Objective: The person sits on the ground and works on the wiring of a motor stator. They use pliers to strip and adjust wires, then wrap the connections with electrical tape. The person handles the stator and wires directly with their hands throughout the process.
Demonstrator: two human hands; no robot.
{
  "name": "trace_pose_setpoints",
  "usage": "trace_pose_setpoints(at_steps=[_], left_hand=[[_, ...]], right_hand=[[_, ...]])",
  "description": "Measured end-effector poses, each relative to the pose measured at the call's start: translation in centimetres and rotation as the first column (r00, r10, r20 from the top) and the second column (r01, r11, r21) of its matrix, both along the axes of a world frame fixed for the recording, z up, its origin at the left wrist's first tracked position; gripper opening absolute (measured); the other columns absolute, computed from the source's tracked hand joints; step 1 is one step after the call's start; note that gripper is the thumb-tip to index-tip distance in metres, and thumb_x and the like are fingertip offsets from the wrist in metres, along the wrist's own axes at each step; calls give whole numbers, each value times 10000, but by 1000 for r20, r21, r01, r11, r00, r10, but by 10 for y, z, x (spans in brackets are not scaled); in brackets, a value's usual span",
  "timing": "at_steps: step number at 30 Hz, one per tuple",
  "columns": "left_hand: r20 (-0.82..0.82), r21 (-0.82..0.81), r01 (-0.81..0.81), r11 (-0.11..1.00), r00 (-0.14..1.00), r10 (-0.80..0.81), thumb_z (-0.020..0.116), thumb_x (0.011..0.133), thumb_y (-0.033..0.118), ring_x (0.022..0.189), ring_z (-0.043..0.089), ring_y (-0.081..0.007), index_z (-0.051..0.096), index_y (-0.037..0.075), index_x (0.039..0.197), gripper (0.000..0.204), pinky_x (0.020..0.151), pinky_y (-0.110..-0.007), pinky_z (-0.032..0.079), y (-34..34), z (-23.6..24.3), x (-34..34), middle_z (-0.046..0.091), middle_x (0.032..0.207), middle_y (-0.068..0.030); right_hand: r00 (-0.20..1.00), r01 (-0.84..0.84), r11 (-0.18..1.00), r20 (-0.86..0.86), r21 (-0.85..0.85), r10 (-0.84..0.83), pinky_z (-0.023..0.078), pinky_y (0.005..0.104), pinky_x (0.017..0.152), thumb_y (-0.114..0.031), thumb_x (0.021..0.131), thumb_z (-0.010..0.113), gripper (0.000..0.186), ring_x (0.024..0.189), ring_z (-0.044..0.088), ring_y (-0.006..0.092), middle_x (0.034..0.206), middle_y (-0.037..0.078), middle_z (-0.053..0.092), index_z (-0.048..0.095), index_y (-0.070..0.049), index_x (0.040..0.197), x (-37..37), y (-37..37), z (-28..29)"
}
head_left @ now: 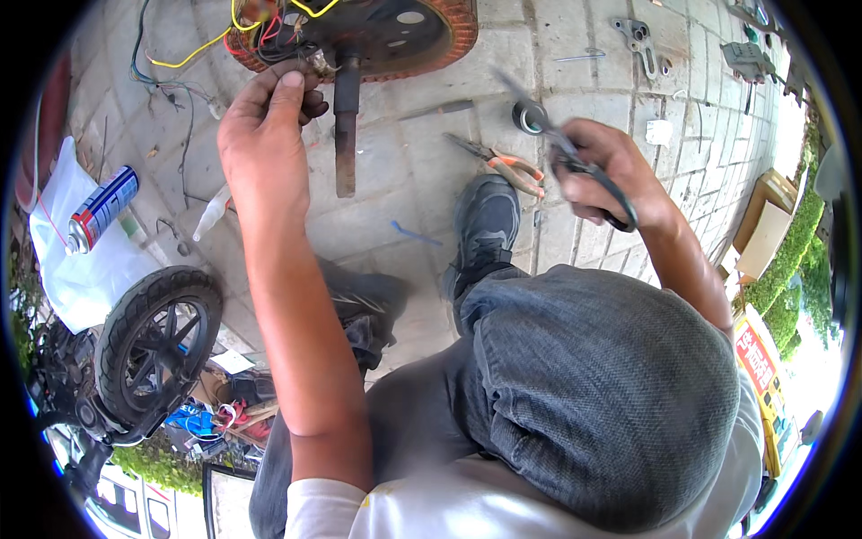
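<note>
A wheel hub (386, 27) with an orange-brown rim and a metal shaft (346, 135) lies at the top, with red and yellow wires (269, 27) at its left. My left hand (269, 121) pinches a small bundle of wire (316, 65) beside the shaft. My right hand (597, 171) grips dark scissors (561, 142), blurred, with the blades angled toward the upper left. A roll of black tape (530, 117) lies near the blades. Orange-handled pliers (512, 172) rest on the paving below it.
A spray can (99, 207) lies on a white plastic bag (67, 269) at left, above a vehicle with a black wheel (157, 350). Metal brackets (646, 49) are at upper right, cardboard (763, 225) at far right. My shoe (485, 225) stands in the middle.
</note>
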State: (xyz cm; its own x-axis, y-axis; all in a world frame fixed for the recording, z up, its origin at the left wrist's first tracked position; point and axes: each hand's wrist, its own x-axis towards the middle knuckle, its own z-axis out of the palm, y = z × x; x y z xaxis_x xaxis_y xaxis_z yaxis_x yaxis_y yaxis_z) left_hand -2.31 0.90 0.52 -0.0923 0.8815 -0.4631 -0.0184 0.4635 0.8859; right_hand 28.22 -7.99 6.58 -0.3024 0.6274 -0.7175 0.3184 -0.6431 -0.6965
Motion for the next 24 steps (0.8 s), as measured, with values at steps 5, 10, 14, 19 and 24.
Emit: trace_pose_setpoints(at_steps=[5, 10, 14, 19, 24], left_hand=[[30, -28, -41, 999, 999, 42, 613, 921, 108, 721, 610, -138, 658, -70, 1033, 215, 706, -264, 496, 1, -1, -5, 685, 877, -86], [49, -16, -104, 994, 993, 105, 634, 909, 95, 747, 647, -164, 650, -90, 1031, 222, 710, -274, 526, 1, -1, -3, 684, 872, -109], [55, 6, -170, 985, 984, 170, 641, 901, 71, 773, 669, -188, 639, -113, 1030, 225, 723, -291, 561, -1, 0, 2, 682, 863, -125], [-18, -1, -111, 994, 994, 111, 645, 902, 56, 871, 668, -253, 605, -134, 1092, 272, 799, -361, 578, -2, 3, 3, 663, 986, -189], [-44, -1, -114, 994, 993, 114, 656, 894, 57, 863, 669, -252, 611, -134, 1078, 269, 789, -361, 579, -3, 5, 5, 668, 973, -193]], right_hand=[[971, -241, 937, 71, 251, 230, 386, 246, 394, -602, 823, 668, 619, 426, 516, 101, 611, 64, 566, 632, 13, 875, -71, 63, -11], [974, -225, 963, 31, 151, 223, 379, 245, 416, -527, 844, 686, 543, 432, 489, 89, 504, 4, 468, 632, 11, 895, -91, 80, -25], [965, -259, 956, 78, 137, 250, 385, 245, 425, -482, 870, 676, 576, 453, 489, 82, 591, 15, 516, 639, 53, 1081, -96, 83, -26], [987, -158, 974, 35, 163, 154, 340, 256, 412, -531, 822, 709, 503, 419, 466, 84, 472, -2, 452, 639, -35, 770, -97, 79, -31], [977, -201, 973, 95, 111, 191, 393, 288, 475, -529, 810, 720, 514, 493, 511, 110, 537, 39, 520, 671, -18, 830, -98, 85, -24]])
